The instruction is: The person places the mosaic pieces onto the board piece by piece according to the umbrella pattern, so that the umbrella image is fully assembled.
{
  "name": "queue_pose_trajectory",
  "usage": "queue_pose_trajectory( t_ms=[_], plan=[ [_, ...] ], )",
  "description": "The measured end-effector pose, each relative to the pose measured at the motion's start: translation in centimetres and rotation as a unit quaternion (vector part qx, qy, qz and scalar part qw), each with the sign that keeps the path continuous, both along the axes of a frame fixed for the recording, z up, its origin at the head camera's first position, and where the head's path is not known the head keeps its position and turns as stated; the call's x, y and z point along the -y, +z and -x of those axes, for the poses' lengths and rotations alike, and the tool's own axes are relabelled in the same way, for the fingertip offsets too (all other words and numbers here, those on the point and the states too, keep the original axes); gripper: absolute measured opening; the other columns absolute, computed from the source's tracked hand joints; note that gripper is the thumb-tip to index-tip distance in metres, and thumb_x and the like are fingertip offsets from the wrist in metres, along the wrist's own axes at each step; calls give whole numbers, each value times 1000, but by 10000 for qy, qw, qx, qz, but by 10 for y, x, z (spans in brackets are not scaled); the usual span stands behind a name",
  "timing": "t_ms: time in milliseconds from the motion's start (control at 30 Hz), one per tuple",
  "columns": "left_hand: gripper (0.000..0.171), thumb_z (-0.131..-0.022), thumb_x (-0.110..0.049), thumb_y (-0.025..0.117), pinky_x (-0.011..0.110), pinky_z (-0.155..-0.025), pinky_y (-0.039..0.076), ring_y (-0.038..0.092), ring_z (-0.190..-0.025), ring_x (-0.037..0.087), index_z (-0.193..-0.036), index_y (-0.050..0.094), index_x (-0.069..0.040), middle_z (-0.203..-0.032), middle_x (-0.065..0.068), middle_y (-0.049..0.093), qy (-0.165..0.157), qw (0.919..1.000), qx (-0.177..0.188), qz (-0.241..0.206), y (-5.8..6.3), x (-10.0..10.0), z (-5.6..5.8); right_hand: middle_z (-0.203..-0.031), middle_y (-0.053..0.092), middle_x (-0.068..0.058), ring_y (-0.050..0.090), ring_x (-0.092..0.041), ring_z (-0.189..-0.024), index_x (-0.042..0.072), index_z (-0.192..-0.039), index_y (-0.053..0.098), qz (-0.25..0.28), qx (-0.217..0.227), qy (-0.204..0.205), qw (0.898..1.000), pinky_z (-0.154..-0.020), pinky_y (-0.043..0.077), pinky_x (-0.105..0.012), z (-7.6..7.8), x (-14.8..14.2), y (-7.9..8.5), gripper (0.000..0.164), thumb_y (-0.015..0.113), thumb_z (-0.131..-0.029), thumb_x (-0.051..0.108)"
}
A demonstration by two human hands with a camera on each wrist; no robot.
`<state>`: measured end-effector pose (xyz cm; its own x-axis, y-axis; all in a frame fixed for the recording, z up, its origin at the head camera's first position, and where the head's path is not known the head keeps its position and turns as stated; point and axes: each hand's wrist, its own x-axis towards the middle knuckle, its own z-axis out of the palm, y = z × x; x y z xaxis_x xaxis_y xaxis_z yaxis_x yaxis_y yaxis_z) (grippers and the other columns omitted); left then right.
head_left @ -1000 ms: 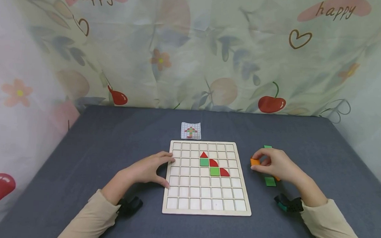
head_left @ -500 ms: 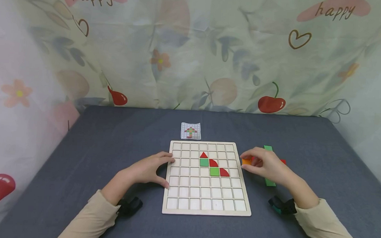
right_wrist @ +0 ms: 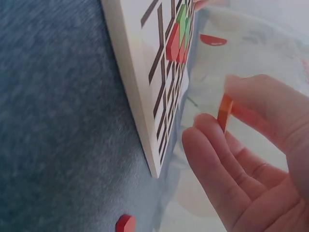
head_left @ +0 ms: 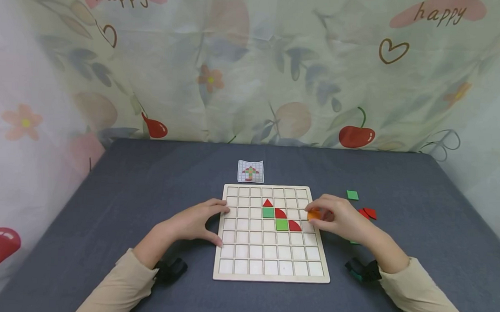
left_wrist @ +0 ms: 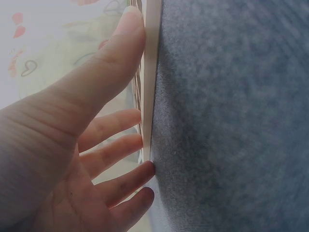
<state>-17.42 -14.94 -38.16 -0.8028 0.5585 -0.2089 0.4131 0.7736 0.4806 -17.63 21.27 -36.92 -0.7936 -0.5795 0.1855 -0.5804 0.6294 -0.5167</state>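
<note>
My right hand pinches an orange tile between thumb and fingertips, over the right edge of a pale wooden grid board. The right wrist view shows the tile edge-on, held clear of the board. Set in the board's cells are a red triangle, a green square below it, another green square, and two red quarter-circle tiles, one upper and one lower. Along the board's left edge rests my left hand, thumb and fingers spread and extended.
Behind the board lies a small pattern card with a coloured figure. Right of the board are loose red tiles and a green tile; another green tile is mostly hidden by the right hand. A patterned cloth hangs beyond the dark table.
My right hand has carried the orange tile leftward from the loose tiles to the board's right edge, uncovering red tiles. My left hand has stayed in place.
</note>
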Motion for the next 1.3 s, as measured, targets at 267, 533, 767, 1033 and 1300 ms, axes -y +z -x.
queue_pose_trajectory(
  t_ms=[267,533,767,1033,1300],
  plan=[
    [83,-69,-43,79,45,-106,36,38,-134,29,-136,47,-8,-147,13,36,-11,10000,-19,17,0,0,1,-100,62,-5,56,-10,-78,5,-111,65,-41,401,40,9992,-67,53,-21,0,11,3,34,72,-78,4],
    [83,-69,-42,79,46,-106,36,39,-133,29,-136,46,-7,-147,14,36,-41,10000,-22,-28,0,0,1,-102,65,-9,60,-10,-79,2,-108,63,-11,775,-202,9968,-68,53,-18,1,24,7,32,73,-78,6],
    [82,-69,-41,79,46,-106,36,39,-133,30,-136,46,-6,-147,14,36,-72,10000,-17,-37,1,1,0,-98,64,-6,59,-9,-78,5,-103,65,35,844,-198,9962,-68,52,-16,1,35,6,26,72,-78,5],
    [83,-69,-40,79,46,-106,35,38,-134,31,-137,46,-7,-147,15,35,-56,10000,-24,-12,2,1,0,-96,62,-6,60,-7,-75,6,-104,67,77,787,-89,9968,-68,52,-16,1,47,5,26,72,-78,7],
    [82,-69,-40,80,46,-106,35,38,-134,30,-136,46,-7,-147,14,35,-1,10000,25,-40,1,0,-1,-95,62,-8,61,-7,-74,4,-104,68,27,736,70,9973,-66,52,-16,0,57,2,25,71,-78,6]
  ],
)
